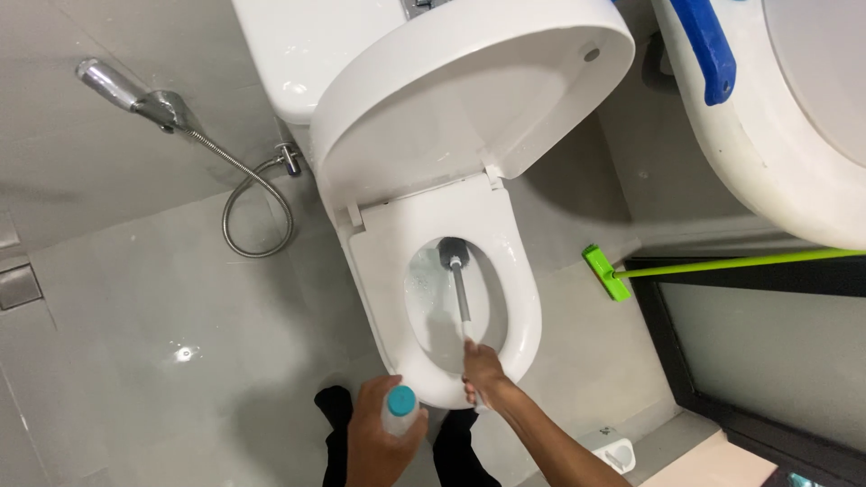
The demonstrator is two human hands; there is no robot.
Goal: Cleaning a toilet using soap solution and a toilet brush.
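Observation:
A white toilet [519, 298] stands with its lid [469, 90] raised and its seat down. My right hand [484, 372] grips the handle of a toilet brush [458, 280] whose dark head reaches into the back of the bowl. My left hand [374, 437] holds a bottle with a teal cap [400, 408] just in front of the toilet's rim. My dark-clad legs show below the hands.
A metal spray hose [244, 194] hangs on the wall left of the cistern. A green-handled squeegee [622, 271] lies at the right by a dark door frame. A white basin [776, 135] with a blue item fills the top right. A floor drain [18, 284] sits far left.

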